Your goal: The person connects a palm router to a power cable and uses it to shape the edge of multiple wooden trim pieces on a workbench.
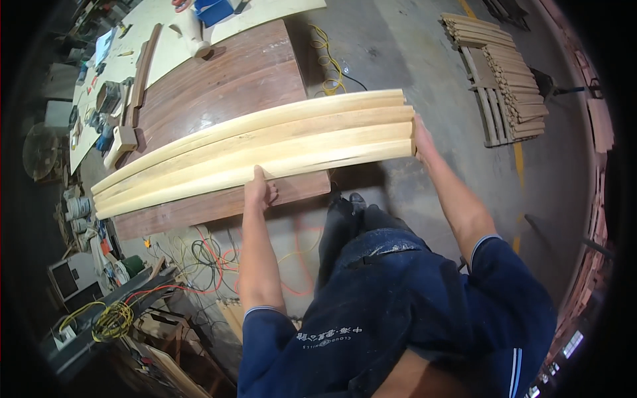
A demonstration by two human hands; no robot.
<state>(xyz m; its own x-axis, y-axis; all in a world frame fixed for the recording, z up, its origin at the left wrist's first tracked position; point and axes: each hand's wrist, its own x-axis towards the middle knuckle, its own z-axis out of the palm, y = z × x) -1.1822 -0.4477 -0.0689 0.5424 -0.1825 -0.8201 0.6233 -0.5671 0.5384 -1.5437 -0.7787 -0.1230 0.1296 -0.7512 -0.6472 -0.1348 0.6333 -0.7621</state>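
Head view: 4 pale boards (265, 149) lie side by side as 1 bundle, running from lower left to upper right across a dark brown panel (225, 86). The right ends overhang the panel's edge, out over the concrete floor (411, 46).

Left hand (260, 189) is on the near long edge of the bundle, about mid-length. Thumb and palm press against the near board's side; whether fingers curl underneath, can't tell. Looks like a flat press, not a closed fist.

Right hand (421, 138) is at the boards' right ends, fingers spread over the end faces, palm against the end grain. Open, pushing or steadying contact; no wrap visible around any 1 board.

Both arms are stretched forward, blue short sleeves at the lower frame, dark trousers and 1 shoe visible below the bundle.

Around it: a light worktop (152, 40) behind the panel with a blue box (213, 10), a curved dark strip (142, 69) and small tools along the left edge. A wooden mallet (121, 142) sits near the bundle's far left end, just beside it. Tangle of cables (212, 255) on the floor under the panel's near edge, a yellow cable (328, 63) beyond the panel. A pallet of stacked sticks (507, 79) sits well apart at upper right. Nothing lies on top of the boards.
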